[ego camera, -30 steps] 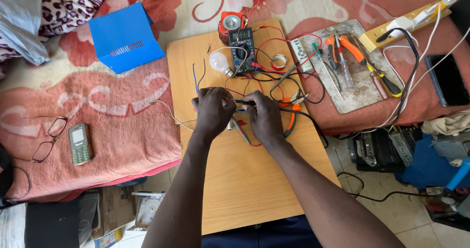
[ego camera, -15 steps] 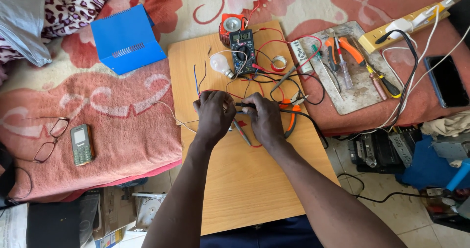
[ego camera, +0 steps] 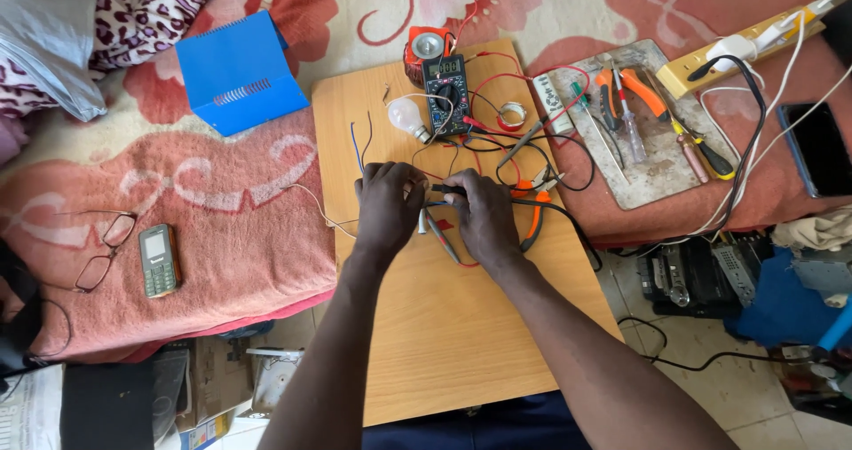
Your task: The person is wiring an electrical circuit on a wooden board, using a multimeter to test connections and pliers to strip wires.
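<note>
1. The left hand [ego camera: 388,209] is resting near the middle of the wooden board [ego camera: 461,343], with its fingers curled down and pinching one end of a thin black probe [ego camera: 446,189].
2. The right hand [ego camera: 486,215] is lying just beside the left one on the board, closed around the other end of the same probe, so both hands are gripping it between them.
3. The probe is lying level between the two hands, above the board's middle; whether it is touching the wood cannot be told.
4. A grey pen-shaped tool [ego camera: 441,235] is lying on the board just below the hands, between the wrists.
5. A black multimeter [ego camera: 446,93] is sitting at the far edge of the board, with red and black leads [ego camera: 497,122] looping from it toward the hands.
6. A white light bulb [ego camera: 407,117] is lying on the board just left of the multimeter.
7. Orange-handled pliers [ego camera: 535,206] are lying on the board just right of the right hand.
8. A grey tray of hand tools [ego camera: 652,170] is sitting off the board's right side.
9. A blue metal cover [ego camera: 238,73] is sitting on the pink blanket [ego camera: 177,201] off the board's far left corner.
10. A small mobile phone [ego camera: 159,259] and spectacles [ego camera: 105,250] are lying on the blanket well left of the board.
</note>
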